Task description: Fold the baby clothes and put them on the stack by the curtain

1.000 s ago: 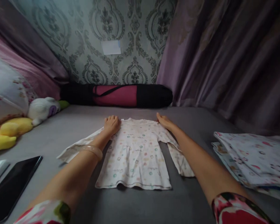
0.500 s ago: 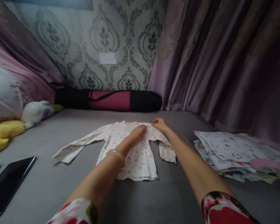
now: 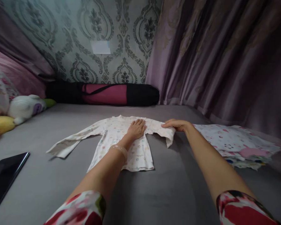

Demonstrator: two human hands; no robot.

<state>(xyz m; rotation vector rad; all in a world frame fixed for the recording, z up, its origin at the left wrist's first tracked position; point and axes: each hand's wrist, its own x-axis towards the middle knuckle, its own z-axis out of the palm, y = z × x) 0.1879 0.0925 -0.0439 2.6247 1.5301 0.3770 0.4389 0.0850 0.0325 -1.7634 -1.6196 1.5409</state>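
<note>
A small white long-sleeved shirt [image 3: 138,156] with pale coloured dots lies spread on a grey bed sheet [image 3: 154,200]. Flat on its upper chest rests my left hand [image 3: 137,128], fingers stretched out, with a clear bangle on the wrist. My right hand [image 3: 176,124] pinches the top edge of the sleeve on the right, whose end hangs folded downward beside the hand. The other sleeve [image 3: 72,142] reaches out to the left and down, its cuff flat on the sheet.
A pile of folded printed cloths [image 3: 239,143] lies to the right, partly behind my right forearm. At left are a black tablet-like device [image 3: 7,178], a white plush toy [image 3: 25,107] and a yellow one [image 3: 1,125]. A long black-and-pink bag [image 3: 105,94] lies along the wall.
My right hand has moved right from the shoulder along the sleeve, which is now straighter and drawn outward. My left hand stays on the chest, its fingers flatter. The view has shifted slightly.
</note>
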